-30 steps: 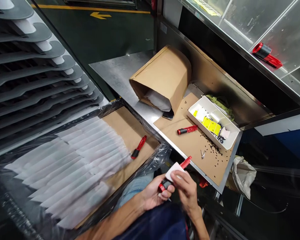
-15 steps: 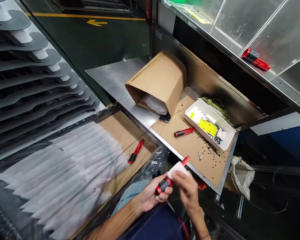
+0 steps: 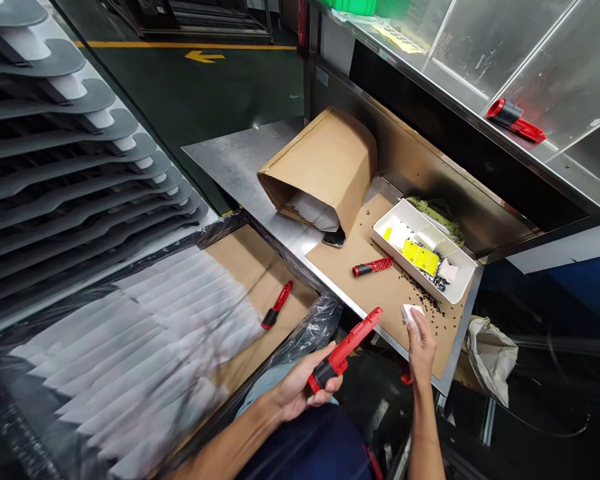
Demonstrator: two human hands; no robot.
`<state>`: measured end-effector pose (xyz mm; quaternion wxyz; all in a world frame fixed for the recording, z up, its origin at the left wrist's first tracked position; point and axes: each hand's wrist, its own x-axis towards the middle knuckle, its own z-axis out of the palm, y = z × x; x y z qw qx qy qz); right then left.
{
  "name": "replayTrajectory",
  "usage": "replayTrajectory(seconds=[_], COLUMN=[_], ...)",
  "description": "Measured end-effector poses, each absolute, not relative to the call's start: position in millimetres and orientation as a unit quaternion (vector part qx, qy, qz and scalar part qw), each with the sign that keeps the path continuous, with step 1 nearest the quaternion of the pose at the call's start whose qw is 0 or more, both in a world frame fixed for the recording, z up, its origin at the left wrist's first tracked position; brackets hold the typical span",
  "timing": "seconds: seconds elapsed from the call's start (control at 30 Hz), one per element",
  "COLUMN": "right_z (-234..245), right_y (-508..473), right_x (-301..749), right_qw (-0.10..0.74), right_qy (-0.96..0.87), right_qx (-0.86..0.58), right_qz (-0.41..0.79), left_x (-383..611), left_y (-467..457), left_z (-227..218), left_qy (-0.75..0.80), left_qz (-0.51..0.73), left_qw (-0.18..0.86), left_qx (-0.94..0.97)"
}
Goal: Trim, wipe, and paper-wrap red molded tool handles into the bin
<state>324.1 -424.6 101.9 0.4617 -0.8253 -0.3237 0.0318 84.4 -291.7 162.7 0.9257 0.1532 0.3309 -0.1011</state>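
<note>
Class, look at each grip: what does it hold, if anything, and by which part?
Left grip: a red-and-black piece, by its lower, black end. Right grip: a white pad, pinched at its near edge.

Dark green floor (image 3: 150, 93) shows at the upper left, crossed by a yellow line (image 3: 250, 47) above a yellow arrow (image 3: 204, 57). A metal table (image 3: 240, 150) stands mid-frame; a metal-edged shelf (image 3: 540, 63) spans the upper right.

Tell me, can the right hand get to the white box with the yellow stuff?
Probably yes: the white box sits just beyond the right hand, and nothing tall seems to stand between them. That hand is holding a white wipe, though.
</note>
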Motion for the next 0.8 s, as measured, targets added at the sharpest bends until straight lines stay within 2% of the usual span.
replayTrajectory(seconds=[0.2, 0.4, 0.53, 0.67, 0.8], right_z=[104, 140, 163, 148, 86], right_y=[-411, -347, -341, -411, -510], right_x=[384, 488, 518, 449, 320], right_qw=[0.406, 0.338, 0.34, 0.372, 0.361], right_qy=[-0.33, -0.355, -0.335, -0.221, -0.027], right_qx=[-0.852, -0.87, -0.878, -0.901, -0.929], right_qz=[0.02, 0.047, 0.036, -0.047, -0.077], left_x=[86, 86, 87, 90, 93], left_y=[-288, -287, -283, -282, -284], left_z=[162, 162, 161, 158, 157], left_qy=[0.338, 0.364, 0.386, 0.421, 0.443], left_qz=[-0.101, -0.104, -0.105, -0.098, -0.092], left_qw=[0.922, 0.914, 0.908, 0.896, 0.886], left_qx=[0.158, 0.145, 0.126, 0.103, 0.099])
